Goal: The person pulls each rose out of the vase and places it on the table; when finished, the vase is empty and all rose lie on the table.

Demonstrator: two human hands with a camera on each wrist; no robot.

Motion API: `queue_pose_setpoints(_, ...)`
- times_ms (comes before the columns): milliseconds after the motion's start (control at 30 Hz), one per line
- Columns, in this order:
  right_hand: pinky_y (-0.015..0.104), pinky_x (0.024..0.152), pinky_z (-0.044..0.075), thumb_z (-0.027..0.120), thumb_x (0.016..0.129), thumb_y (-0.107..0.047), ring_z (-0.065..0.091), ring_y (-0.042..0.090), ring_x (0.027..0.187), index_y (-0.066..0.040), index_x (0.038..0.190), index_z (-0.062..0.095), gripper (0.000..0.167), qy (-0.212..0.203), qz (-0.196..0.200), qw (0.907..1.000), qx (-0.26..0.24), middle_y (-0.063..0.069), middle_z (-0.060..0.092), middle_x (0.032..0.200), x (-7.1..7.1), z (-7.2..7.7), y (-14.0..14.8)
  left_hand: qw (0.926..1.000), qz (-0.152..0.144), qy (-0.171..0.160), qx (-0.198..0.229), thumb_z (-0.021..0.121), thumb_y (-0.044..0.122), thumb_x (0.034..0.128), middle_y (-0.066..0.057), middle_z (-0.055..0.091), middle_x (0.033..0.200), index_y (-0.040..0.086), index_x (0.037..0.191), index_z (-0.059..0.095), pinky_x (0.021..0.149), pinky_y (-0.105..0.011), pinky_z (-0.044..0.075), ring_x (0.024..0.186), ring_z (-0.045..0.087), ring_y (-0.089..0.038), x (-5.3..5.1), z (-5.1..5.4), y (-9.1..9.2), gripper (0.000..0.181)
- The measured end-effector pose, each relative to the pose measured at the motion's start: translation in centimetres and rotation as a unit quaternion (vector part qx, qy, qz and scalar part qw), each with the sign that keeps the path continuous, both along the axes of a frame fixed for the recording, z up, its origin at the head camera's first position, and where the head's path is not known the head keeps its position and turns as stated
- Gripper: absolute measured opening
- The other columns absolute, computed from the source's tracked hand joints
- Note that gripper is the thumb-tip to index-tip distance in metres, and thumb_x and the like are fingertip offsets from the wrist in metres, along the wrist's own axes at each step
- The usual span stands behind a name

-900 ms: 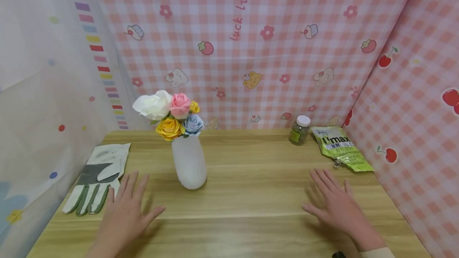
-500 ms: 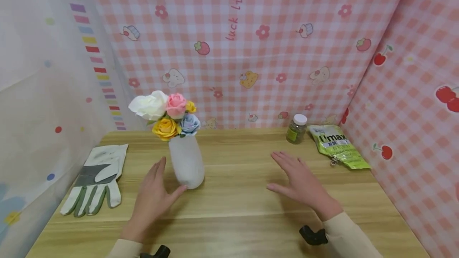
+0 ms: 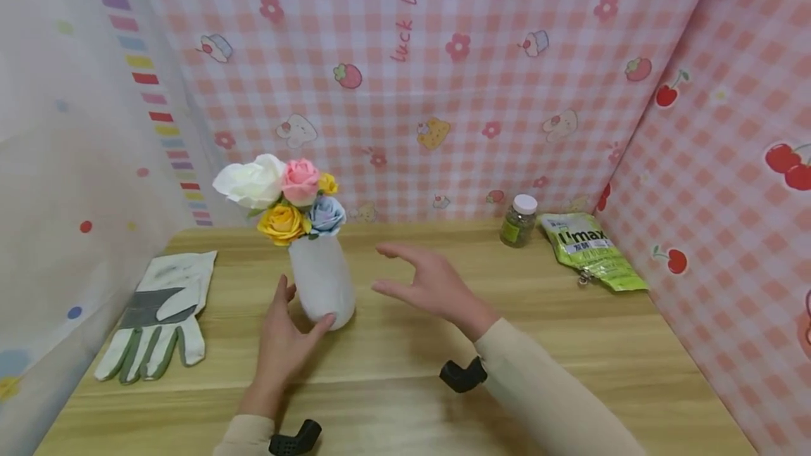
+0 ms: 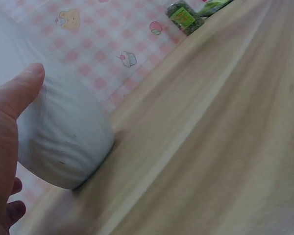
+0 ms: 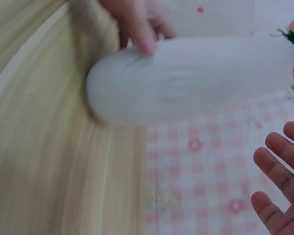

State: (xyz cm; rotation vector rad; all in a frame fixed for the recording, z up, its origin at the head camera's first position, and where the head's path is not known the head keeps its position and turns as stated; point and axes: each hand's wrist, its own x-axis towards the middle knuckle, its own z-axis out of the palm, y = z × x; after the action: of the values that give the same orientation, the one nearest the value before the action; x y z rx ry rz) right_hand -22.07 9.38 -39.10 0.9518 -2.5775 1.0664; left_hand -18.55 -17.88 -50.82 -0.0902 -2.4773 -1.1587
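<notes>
A white vase (image 3: 322, 279) stands upright on the wooden table, holding white, pink, yellow and blue artificial flowers (image 3: 300, 181). My left hand (image 3: 281, 343) holds its lower left side. The thumb (image 4: 27, 88) lies across the front of the vase in the left wrist view, and the other fingers go round behind, partly hidden. To the right of the vase, my right hand (image 3: 440, 288) hovers with fingers and thumb spread apart, touching nothing. The right wrist view shows the right hand's fingers (image 5: 279, 171) beside the vase's upper part, with a gap between.
A white and grey work glove (image 3: 158, 315) lies at the left. Toward the back right are a small jar (image 3: 518, 222) with a white lid and a green packet (image 3: 589, 252). Small metal rings (image 3: 584, 277) lie by the packet. Patterned cloth (image 3: 437, 90) hangs behind the table.
My left hand has moved right from near the glove and taken hold of the vase. My right hand has travelled left across the table toward the vase. The head view has shifted slightly.
</notes>
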Motion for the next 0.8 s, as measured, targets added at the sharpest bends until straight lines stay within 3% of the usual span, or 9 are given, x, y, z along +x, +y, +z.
queue_pose_setpoints(233, 0.031, 0.091, 0.047, 0.072, 0.086, -0.04, 0.059, 0.003, 0.104, -0.017, 0.127, 0.064, 0.048, -0.038, 0.013, 0.9962, -0.078, -0.008, 0.066, 0.119, -0.9, 1.6, -3.7, 0.998, -0.049, 0.006, 0.039, 0.083, 0.038, 0.0745, -0.014, 0.046, 0.14, 0.014, 0.153, 0.022, 0.092, -0.052, 0.044, 0.122, 0.047, -0.028, 0.0, -0.8, 0.2, 0.102)
queue_pose_setpoints(400, 0.031, 0.086, 0.049, 0.071, 0.087, -0.038, 0.062, 0.007, 0.097, -0.016, 0.125, 0.065, 0.045, -0.063, 0.023, 0.9898, -0.126, -0.007, 0.068, 0.11, -1.7, 2.3, -5.7, 0.9981, -0.047, 0.015, 0.036, 0.085, 0.037, 0.0722, -0.015, 0.05, 0.136, 0.01, 0.151, 0.028, 0.088, -0.047, 0.047, 0.117, 0.051, -0.027, 0.0, -1.3, 0.4, 0.101)
queue_pose_setpoints(600, 0.027, 0.077, 0.051, 0.073, 0.086, -0.035, 0.062, 0.003, 0.087, -0.021, 0.112, 0.07, 0.03, -0.085, 0.016, 0.982, -0.168, -0.012, 0.069, 0.095, -2.4, 2.7, -7.2, 0.998, -0.052, 0.014, 0.034, 0.086, 0.033, 0.0708, -0.018, 0.049, 0.136, 0.006, 0.151, 0.027, 0.089, -0.047, 0.047, 0.116, 0.053, -0.03, -0.1, -2.3, 0.4, 0.103)
queue_pose_setpoints(800, 0.026, 0.075, 0.052, 0.076, 0.085, -0.026, 0.061, 0.01, 0.086, -0.013, 0.115, 0.07, 0.033, -0.105, 0.022, 0.9676, -0.229, -0.004, 0.068, 0.096, -2.6, 3.2, -7.7, 0.998, -0.054, 0.017, 0.027, 0.085, 0.028, 0.0741, -0.02, 0.048, 0.138, 0.007, 0.151, 0.025, 0.092, -0.048, 0.045, 0.117, 0.053, -0.032, -0.3, -2.6, 0.5, 0.1)
